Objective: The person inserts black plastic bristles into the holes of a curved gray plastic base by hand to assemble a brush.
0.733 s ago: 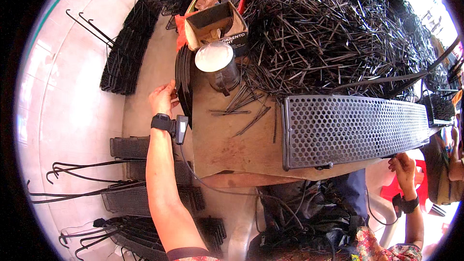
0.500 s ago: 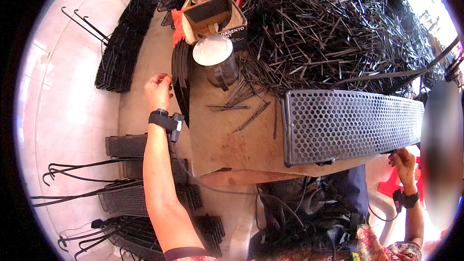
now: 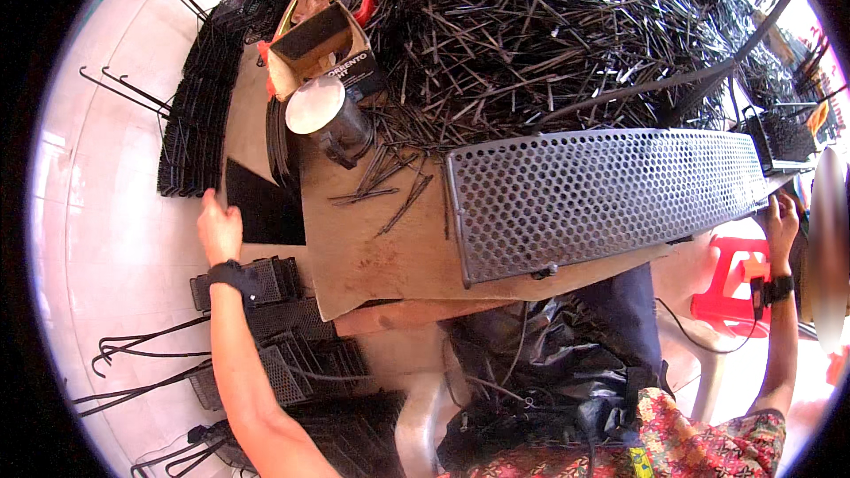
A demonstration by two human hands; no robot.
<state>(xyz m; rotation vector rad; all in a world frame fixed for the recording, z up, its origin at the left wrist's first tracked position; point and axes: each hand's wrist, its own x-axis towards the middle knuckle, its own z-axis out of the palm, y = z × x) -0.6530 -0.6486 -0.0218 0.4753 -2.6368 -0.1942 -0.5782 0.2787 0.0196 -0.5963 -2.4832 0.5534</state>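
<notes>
Flanking a flat black sheet (image 3: 267,210), left hand (image 3: 221,230), and, by the honeycomb-perforated panel (image 3: 611,199), right hand (image 3: 782,228) (both grips unclear).

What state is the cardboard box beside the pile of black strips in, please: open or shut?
Open: the cardboard box is uncovered at the top, with its inner walls showing.

The left forearm (image 3: 237,345) reaches up and outward from the lower edge, ending in the left hand (image 3: 220,230), whose back is in view, one finger (image 3: 210,198) pointing away from the body and the others partly hidden. On the far right, the right forearm (image 3: 783,354) stands almost upright, with the right hand (image 3: 783,228) raised, its grip too small to make out.
</notes>
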